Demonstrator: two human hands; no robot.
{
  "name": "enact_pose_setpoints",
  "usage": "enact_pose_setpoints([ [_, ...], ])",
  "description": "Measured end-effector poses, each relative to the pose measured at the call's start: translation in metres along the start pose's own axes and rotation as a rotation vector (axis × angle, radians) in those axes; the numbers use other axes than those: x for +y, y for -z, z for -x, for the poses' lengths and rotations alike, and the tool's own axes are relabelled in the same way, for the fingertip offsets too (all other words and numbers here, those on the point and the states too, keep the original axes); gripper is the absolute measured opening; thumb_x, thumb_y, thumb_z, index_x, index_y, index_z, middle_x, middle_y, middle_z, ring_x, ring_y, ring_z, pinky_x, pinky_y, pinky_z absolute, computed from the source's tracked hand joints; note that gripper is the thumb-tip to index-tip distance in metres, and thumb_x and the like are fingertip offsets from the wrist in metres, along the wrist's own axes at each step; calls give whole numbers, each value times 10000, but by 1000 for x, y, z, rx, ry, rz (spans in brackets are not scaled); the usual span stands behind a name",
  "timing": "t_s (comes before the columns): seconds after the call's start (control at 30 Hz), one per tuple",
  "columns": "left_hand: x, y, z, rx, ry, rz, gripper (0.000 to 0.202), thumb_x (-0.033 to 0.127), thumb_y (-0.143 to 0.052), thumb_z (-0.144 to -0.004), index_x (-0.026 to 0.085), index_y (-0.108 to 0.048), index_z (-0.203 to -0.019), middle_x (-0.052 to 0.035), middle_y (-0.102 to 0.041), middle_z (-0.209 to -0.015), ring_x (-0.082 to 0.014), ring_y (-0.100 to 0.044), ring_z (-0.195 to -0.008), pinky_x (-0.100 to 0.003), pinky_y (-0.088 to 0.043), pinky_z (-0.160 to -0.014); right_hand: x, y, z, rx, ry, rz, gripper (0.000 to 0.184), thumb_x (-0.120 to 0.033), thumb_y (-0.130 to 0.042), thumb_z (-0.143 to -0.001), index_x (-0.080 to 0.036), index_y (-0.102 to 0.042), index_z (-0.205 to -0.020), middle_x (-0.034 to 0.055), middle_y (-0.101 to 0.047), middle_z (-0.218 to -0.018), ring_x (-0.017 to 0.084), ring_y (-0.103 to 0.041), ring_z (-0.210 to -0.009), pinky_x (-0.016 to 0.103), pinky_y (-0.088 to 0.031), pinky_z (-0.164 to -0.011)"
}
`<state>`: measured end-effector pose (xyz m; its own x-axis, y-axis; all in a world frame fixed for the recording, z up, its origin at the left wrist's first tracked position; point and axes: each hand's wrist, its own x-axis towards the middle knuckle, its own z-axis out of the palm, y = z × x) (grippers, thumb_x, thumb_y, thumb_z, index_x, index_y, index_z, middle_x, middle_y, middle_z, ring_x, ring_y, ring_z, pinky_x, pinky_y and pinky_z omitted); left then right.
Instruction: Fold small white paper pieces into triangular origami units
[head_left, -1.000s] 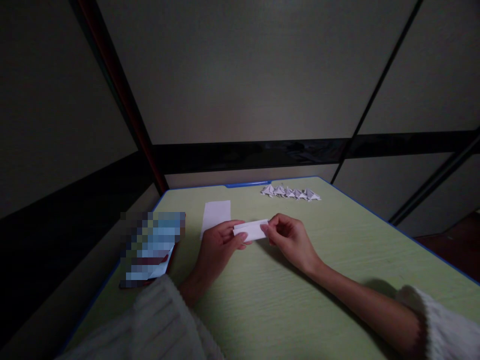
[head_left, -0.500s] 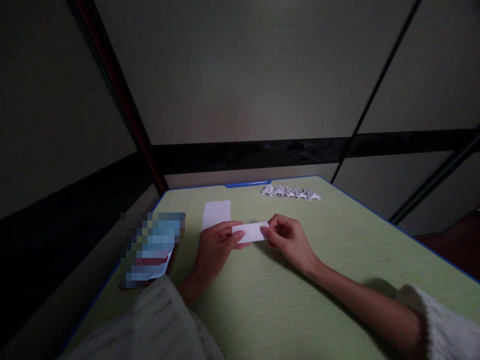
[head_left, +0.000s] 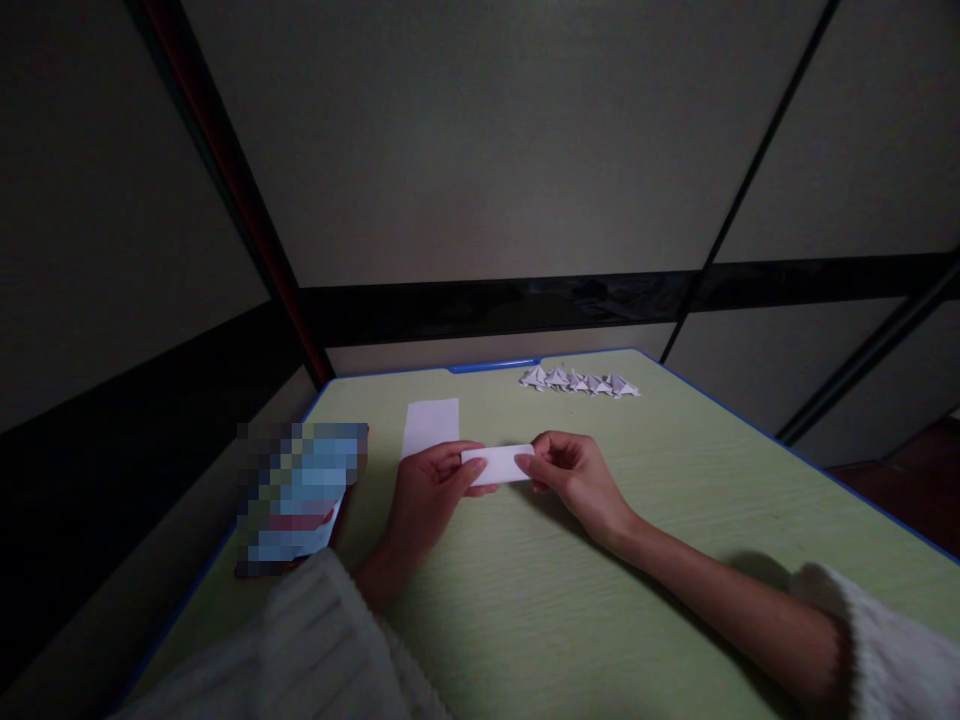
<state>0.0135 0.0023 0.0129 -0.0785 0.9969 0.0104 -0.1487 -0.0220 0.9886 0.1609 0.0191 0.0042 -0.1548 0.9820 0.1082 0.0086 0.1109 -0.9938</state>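
A small white folded paper (head_left: 501, 465), a narrow rectangle, is held just above the table between my two hands. My left hand (head_left: 435, 488) pinches its left end, thumb on the near face and fingers behind. At the other end, my right hand (head_left: 576, 475) grips the paper with the thumb on the front and the fingers curled. A flat white sheet of paper (head_left: 432, 425) lies behind my left hand, which covers its lower edge.
The light green table (head_left: 510, 620) has a blue rim. Several folded paper figures (head_left: 577, 381) stand in a row near the back edge. A flat item with a blurred, bluish surface (head_left: 315, 490) lies at the left. Cabinet panels (head_left: 480, 150) rise behind the table.
Both hands keep their grip on the folded paper, and my right thumb has shifted slightly left along it. The whole view has moved a little.
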Motion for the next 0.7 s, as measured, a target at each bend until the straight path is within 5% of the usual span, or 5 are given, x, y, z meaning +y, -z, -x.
enact_pose_setpoints([
  [0.7, 1, -1, 0, 26, -3, -21, 181, 170, -640, -545, 86, -606, -702, -13, -673, -606, -157, -629, -554, -220, -546, -494, -1, -2, 1, 19, -4, -21, 217, -256, -592, -602, -137, -449, -490, -54, -442, -399, 37, -339, -366, 178, -221, -377],
])
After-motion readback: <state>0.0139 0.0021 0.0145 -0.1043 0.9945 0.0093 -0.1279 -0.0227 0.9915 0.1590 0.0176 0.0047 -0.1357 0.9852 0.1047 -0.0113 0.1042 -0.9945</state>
